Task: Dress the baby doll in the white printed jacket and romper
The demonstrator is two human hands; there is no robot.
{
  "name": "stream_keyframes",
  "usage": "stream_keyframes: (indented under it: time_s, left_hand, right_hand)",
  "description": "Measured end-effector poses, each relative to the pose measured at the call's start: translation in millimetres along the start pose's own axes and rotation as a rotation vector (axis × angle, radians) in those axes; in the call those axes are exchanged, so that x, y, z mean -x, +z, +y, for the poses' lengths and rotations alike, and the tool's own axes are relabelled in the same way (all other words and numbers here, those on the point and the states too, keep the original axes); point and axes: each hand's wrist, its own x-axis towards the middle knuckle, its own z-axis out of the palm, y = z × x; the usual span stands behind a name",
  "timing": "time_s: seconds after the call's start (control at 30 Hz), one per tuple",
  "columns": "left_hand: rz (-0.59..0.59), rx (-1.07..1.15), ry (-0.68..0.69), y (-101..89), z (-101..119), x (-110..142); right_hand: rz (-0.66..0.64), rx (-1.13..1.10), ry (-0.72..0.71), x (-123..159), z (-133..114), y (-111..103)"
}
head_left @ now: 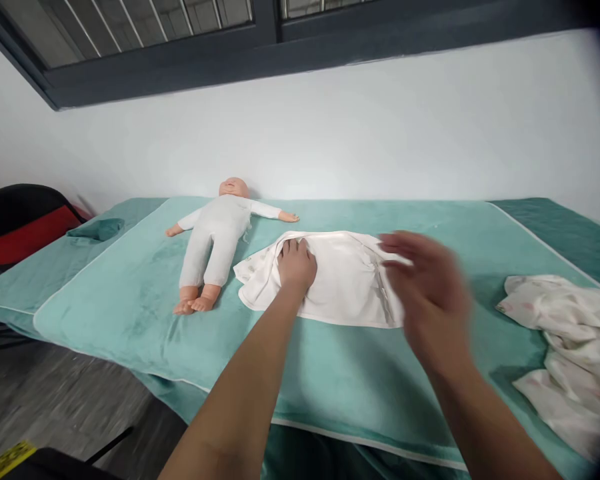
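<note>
The left hand (298, 267) lies with fingers slightly spread on the rumpled white fabric cloth (340, 283), which stretches beneath it across the teal plush cover (120, 300). Blur hides whether the right hand (430, 293) pinches anything; light left-hand pressure or hasty right-hand movement could drag creases in.

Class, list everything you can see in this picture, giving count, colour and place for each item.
doll: 1, white body, pinkish head and limb ends, lying left of centre
white cloth: 1, white, spread at centre
crumpled cloth: apparently 1, whitish with faint pattern, right edge
cover: 1, teal with pale piping, beneath doll and cloths
wall: 1, white, behind
window: 1, dark frame, pale bars, top
chair-like object: 1, red and black, far left
floor: grey, lower left
yellow label: 1, bottom left
hands: 2, left on white cloth, right blurred near its right side
</note>
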Motion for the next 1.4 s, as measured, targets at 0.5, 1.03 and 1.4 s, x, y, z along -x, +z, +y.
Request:
stream_keyframes:
  time_s: [0.5, 1.03, 1.4]
  left_hand:
    - [-0.124, -0.134, -0.028, 1.8, 5.7, -17.6]
    - [-0.098, -0.117, 0.026, 5.0, 2.8, -21.1]
    - [-0.148, -0.044, 0.308, -19.4, -21.8, 13.9]
  right_hand:
    - [-0.326, 0.806, 0.212, -89.6, 104.2, 72.2]
    - [-0.316, 0.993, 0.061, -86.0, 108.3, 84.7]
    - [-0.525, 0.923, -0.169, -45.1, 100.9, 58.1]
